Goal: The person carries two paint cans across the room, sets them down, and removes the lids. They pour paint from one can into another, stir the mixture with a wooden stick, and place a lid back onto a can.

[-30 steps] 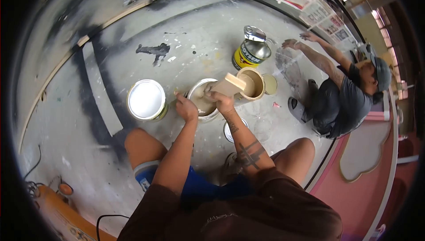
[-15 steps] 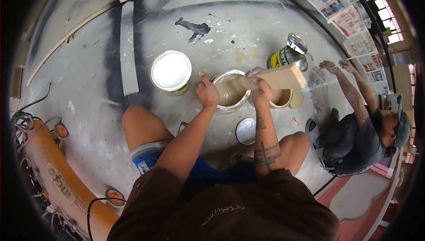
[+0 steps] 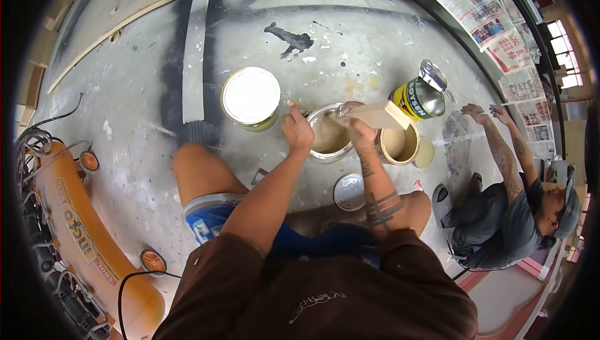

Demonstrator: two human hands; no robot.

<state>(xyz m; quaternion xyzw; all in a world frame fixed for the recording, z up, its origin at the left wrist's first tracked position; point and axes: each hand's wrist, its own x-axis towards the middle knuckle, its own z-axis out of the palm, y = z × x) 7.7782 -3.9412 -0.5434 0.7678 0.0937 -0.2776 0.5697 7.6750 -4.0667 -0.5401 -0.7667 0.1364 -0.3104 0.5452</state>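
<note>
My right hand is closed around a flat piece of wood, whose far end points over the open paint can. Beige-grey paint partly fills that can. At the can's left side, my left hand is closed against the rim with one finger extended; its grip is partly hidden. Just right of my right wrist stands a second open can with beige contents. A can with a white lid is left of my left hand. Behind the wood, a Boysen can has its metal top bent up.
A round metal lid and a yellowish lid lie on the paint-stained floor. An orange compressor with hoses is at left. Another person squats at right, hands toward a newspaper-covered panel.
The view has shifted, so the floor items appear farther right. The wood has moved slightly left relative to the cans, showing more of the second can. Both hands keep their holds.
</note>
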